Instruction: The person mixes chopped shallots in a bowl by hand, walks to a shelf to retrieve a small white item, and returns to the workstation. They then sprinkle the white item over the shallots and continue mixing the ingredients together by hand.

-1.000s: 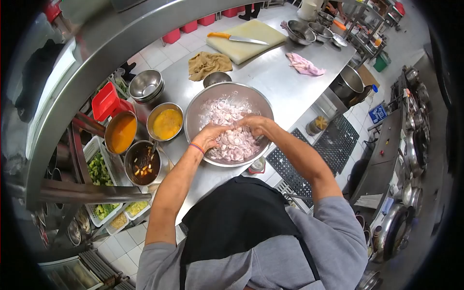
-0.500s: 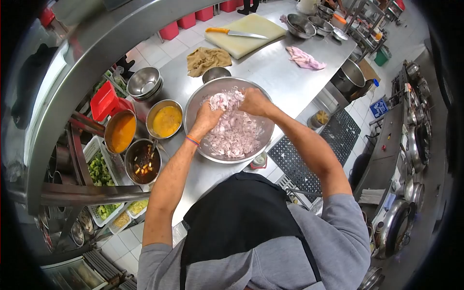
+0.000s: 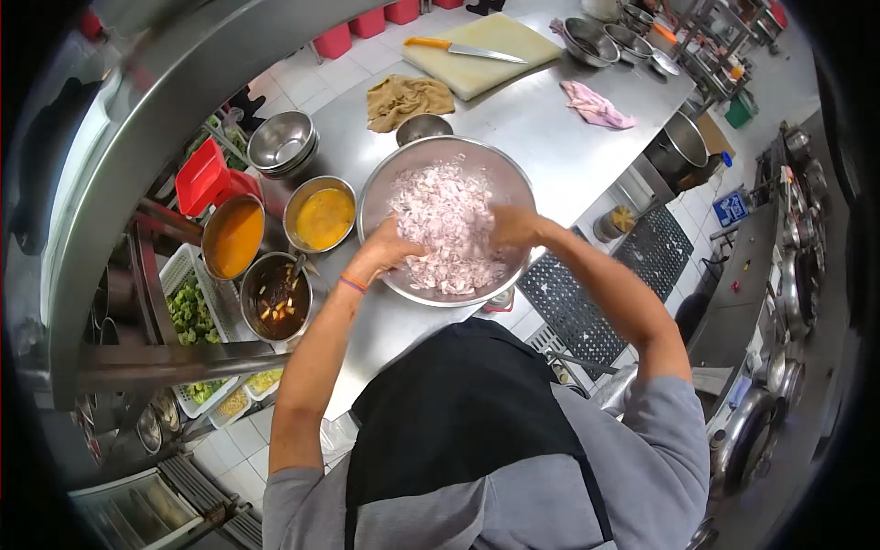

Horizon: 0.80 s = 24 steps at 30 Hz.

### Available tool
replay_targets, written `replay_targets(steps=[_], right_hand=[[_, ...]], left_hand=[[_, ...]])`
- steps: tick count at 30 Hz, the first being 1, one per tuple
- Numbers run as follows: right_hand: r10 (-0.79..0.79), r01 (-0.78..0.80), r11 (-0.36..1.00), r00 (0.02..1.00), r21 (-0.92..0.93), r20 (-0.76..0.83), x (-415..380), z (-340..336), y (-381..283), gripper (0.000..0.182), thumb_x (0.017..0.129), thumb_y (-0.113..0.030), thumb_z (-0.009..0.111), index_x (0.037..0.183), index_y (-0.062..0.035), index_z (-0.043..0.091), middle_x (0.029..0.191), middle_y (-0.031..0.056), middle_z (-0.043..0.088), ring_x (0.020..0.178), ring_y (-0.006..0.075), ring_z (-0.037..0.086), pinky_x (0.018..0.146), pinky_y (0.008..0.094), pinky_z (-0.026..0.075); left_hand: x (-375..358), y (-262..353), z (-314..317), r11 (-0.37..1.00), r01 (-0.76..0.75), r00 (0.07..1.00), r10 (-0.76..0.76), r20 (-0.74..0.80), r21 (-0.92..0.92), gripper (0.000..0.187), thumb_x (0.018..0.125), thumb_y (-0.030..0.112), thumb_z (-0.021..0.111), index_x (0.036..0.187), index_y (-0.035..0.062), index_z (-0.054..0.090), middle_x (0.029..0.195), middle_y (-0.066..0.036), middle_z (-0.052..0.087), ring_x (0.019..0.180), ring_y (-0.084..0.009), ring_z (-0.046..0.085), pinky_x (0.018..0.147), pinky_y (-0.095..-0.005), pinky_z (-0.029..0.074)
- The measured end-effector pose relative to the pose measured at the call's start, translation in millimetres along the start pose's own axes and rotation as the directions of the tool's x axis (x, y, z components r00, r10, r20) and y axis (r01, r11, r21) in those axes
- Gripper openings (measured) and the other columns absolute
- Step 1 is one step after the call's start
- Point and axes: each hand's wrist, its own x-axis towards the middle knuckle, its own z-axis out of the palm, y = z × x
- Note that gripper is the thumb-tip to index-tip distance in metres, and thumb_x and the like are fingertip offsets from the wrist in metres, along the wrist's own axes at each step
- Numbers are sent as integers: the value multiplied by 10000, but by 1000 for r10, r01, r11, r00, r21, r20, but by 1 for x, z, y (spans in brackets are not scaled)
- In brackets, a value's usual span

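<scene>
Black apron point(image 3: 458, 403): closest in, just this side of the bowl.
Left hand point(image 3: 392, 247): among the slices at the bowl's left; can't tell whether its grip is closed on any.
Right hand point(image 3: 515, 226): blurred over the right side, grip unreadable.
Slices point(image 3: 445, 197): pale pink, heaped in the bowl; light, soft, perhaps slippery, so scoop from beneath.
Steel bowl point(image 3: 509, 179): on the desk point(image 3: 550, 137); stiff, likely weighty, best held by opposite rims.
Brown cloth point(image 3: 408, 99): crumpled, farther out.

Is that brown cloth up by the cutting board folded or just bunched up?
Bunched up: the brown cloth lies in uneven wrinkles, with no neat folded edges.
</scene>
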Motion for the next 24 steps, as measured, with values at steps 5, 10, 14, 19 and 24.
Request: replay_targets(steps=[5,10,14,19,24], right_hand=[[342,6,284,934,959,-107,44,81,-12,905,628,-85,745,1397,8,278,1195,273,474,957,303,575,649,412,506],[252,12,286,964,958,-87,34,48,-28,995,643,-21,716,1458,-21,146,1301,239,406,1039,322,551,721,422,529],[128,162,423,963,891,-236,2,7,-49,690,795,-110,633,1400,-6,320,1234,217,514,1063,316,555,726,425,544],[54,110,886,941,451,-334,16,-26,-25,546,878,-280,556,1324,18,453,1269,228,525,1130,352,533,817,471,521],[371,-281,860,917,426,-145,67,-5,0,653,885,-427,519,1360,5,402,1384,232,424,1241,408,441,921,602,423]], left_hand=[[30,-33,29,983,64,997,-54,56,-175,664,694,14,732,1279,5,416,1084,-107,609,922,-216,621,663,-333,550],[17,-17,34,860,-27,974,138,181,-509,461,724,-1,672,1157,-33,516,1025,-104,626,916,-172,633,727,-304,552],[17,-1,22,981,129,970,-95,223,-142,681,727,179,739,1303,-6,424,1203,-196,555,1086,-261,577,818,-335,532],[-22,8,88,641,12,971,176,-163,768,1118,630,375,831,1459,69,146,1470,-300,67,1316,-529,172,935,-626,387],[-3,-6,94,466,83,963,188,-191,881,1238,540,295,883,1483,144,95,1462,-332,31,1269,-607,192,920,-706,347]])
